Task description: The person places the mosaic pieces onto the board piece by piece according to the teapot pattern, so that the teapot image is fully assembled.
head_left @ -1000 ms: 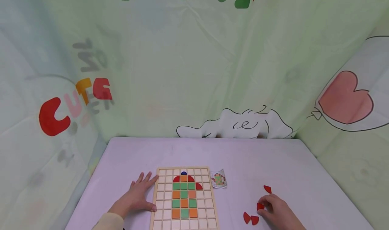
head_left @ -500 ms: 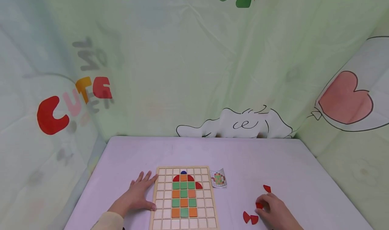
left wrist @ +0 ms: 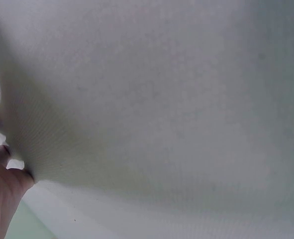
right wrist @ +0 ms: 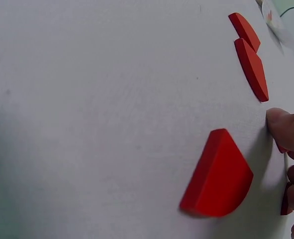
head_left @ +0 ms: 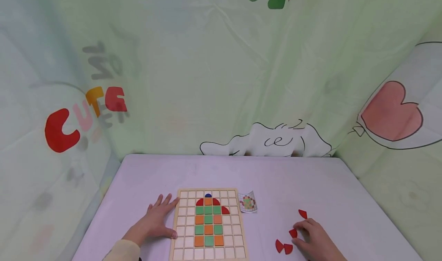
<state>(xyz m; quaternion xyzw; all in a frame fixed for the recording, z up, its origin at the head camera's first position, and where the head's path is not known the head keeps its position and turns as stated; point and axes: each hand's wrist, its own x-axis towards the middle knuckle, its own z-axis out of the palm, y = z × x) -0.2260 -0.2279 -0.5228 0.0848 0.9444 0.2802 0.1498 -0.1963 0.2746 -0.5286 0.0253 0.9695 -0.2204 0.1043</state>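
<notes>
My left hand (head_left: 155, 220) lies with fingers spread on the table, its fingertips and thumb at the left edge of a wooden grid board (head_left: 183, 243). Orange and green square tiles (head_left: 208, 230) form a block on the board, with red quarter-circle pieces (head_left: 225, 210) and a blue piece (head_left: 208, 195) around its top. Right of the board, my right hand (head_left: 312, 238) pinches a red quarter-circle piece (head_left: 293, 233) between thumb and fingers at the table. In the right wrist view, another red piece (right wrist: 224, 179) lies close to the camera. Pale cloth fills most of the left wrist view.
A small printed pattern card (head_left: 248, 202) lies against the board's right side. Two loose red pieces (head_left: 279, 246) sit left of my right hand, and another red piece (head_left: 302, 214) is beyond it. Printed curtains (head_left: 221, 81) enclose the table (head_left: 155, 169).
The red piece in my right hand has turned a little and shifted slightly left, and more of it shows. My left hand stays in place at the board.
</notes>
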